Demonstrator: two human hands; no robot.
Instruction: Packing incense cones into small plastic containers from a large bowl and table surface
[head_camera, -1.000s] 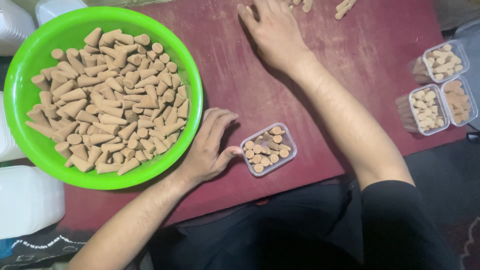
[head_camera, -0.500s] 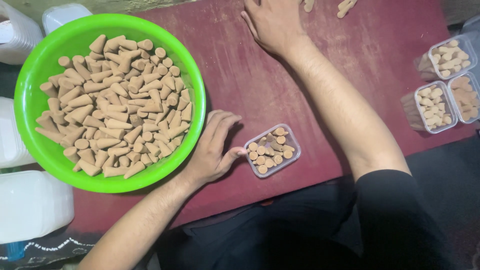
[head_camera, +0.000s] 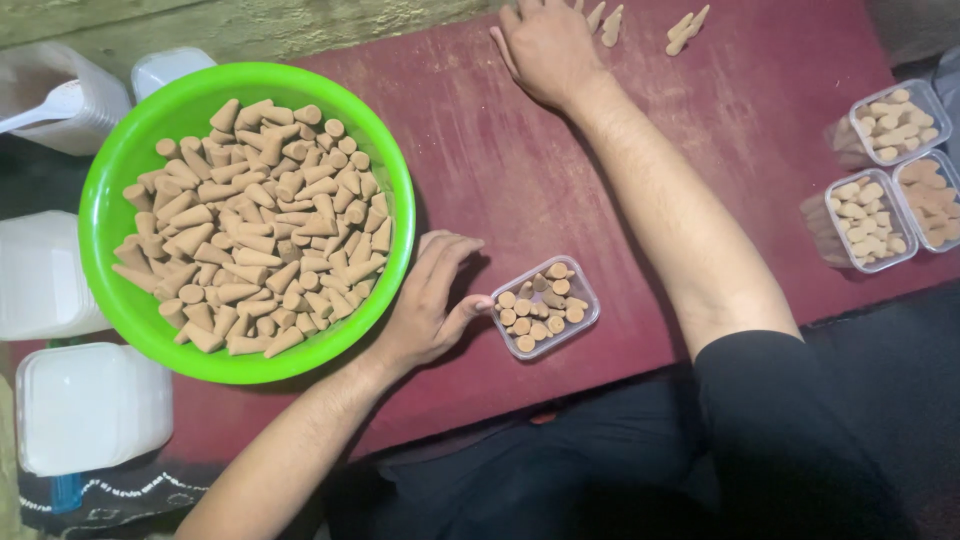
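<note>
**Small box of cones sits close to the table edge, steadied by one thumb only**

Nearest the person, the left hand (head_camera: 430, 305) lies open on the dark red table (head_camera: 520, 170), fingers spread and holding nothing; its thumb tip touches the left side of a small clear box (head_camera: 545, 307) partly filled with tan cones standing on end. The box lies near the table's front edge, so a careless nudge from that thumb could push it askew or off the edge and spill it into the lap. The cones inside stand loose, and a knock could topple them.

Just left of that hand is the green bowl (head_camera: 105, 215), heaped with cones (head_camera: 255, 225). The wrist rests close against its rim; a sweep of the forearm could tip the bowl or flick cones out over its low wall.

To the right, three more filled boxes (head_camera: 870, 220) stand near the table's right edge, close together; the right elbow passes not far from them and could catch one.

Farthest away, the right hand (head_camera: 545, 50) lies flat, palm down, beside a few loose cones (head_camera: 690, 28) at the far side. Whether anything is under the palm I cannot tell. Loose cones roll easily and could slip beyond reach.
</note>
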